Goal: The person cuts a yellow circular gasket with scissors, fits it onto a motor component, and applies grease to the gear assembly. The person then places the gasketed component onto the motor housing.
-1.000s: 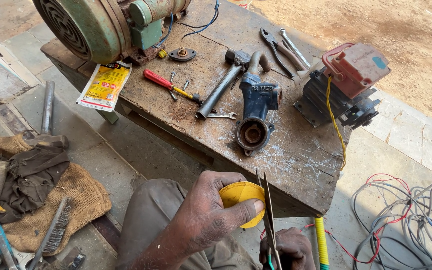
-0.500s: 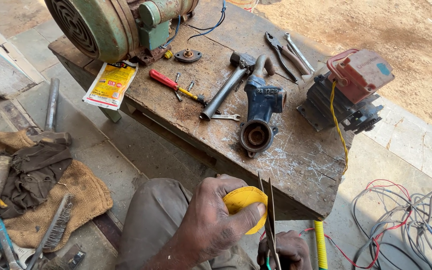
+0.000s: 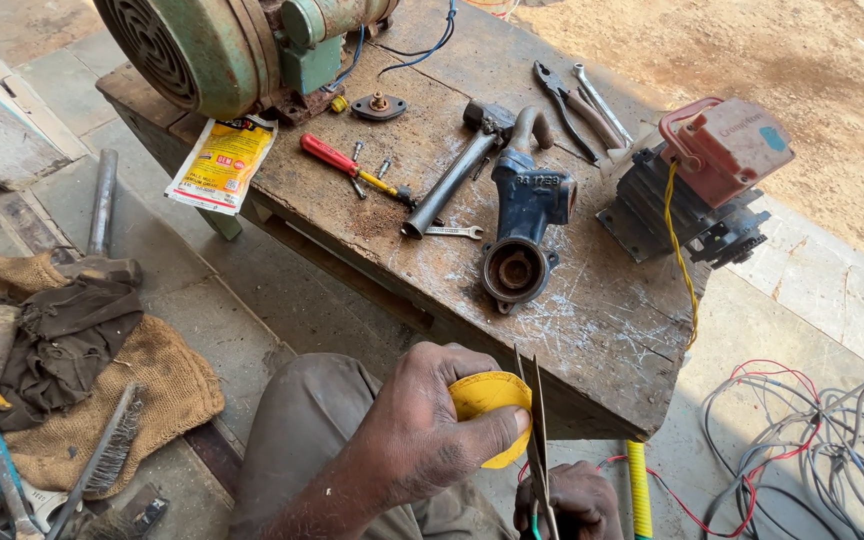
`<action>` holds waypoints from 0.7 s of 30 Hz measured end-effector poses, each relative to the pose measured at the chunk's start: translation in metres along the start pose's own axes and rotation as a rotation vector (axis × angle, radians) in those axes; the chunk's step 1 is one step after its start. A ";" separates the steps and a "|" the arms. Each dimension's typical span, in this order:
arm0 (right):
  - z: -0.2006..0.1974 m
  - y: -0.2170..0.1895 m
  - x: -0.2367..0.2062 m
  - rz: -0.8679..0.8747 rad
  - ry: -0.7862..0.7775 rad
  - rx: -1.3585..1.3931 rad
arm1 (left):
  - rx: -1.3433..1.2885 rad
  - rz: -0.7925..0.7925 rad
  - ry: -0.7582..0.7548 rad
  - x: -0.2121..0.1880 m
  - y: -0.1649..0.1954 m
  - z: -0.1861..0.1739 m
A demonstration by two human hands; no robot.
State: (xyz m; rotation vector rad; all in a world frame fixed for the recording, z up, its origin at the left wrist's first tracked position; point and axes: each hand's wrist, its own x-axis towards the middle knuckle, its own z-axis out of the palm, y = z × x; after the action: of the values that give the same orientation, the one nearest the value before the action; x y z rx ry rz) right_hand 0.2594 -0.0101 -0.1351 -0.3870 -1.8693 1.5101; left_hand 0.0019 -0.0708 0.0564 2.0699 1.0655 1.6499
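Head view: yellow tape roll meets scissor blades, lower centre.
Left hand (image 3: 422,440) pinches the yellow tape roll (image 3: 490,415), now pressed closer against the scissors (image 3: 534,430); right hand (image 3: 567,500) is closed round their handles (partly cropped). Wooden workbench (image 3: 602,330) lies beyond.

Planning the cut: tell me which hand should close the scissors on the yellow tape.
Right. The right hand holds the scissors, blades beside the yellow tape roll, which the left hand grips.
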 end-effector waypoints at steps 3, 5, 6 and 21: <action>-0.004 0.002 0.000 -0.012 -0.028 -0.025 | -0.410 -0.876 -0.089 0.004 -0.004 -0.003; -0.007 0.003 0.000 -0.009 -0.054 -0.035 | -0.434 -0.913 -0.112 0.007 -0.004 -0.004; -0.009 0.004 0.000 0.002 -0.073 -0.027 | -0.445 -0.932 -0.124 0.009 -0.004 -0.005; -0.006 0.012 -0.004 -0.023 -0.043 0.083 | -0.454 -0.959 -0.142 0.007 -0.011 -0.007</action>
State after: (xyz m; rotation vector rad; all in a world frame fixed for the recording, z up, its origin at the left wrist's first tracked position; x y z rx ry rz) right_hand 0.2635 -0.0046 -0.1473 -0.2958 -1.8305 1.5859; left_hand -0.0086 -0.0601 0.0568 1.0731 1.2055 1.0765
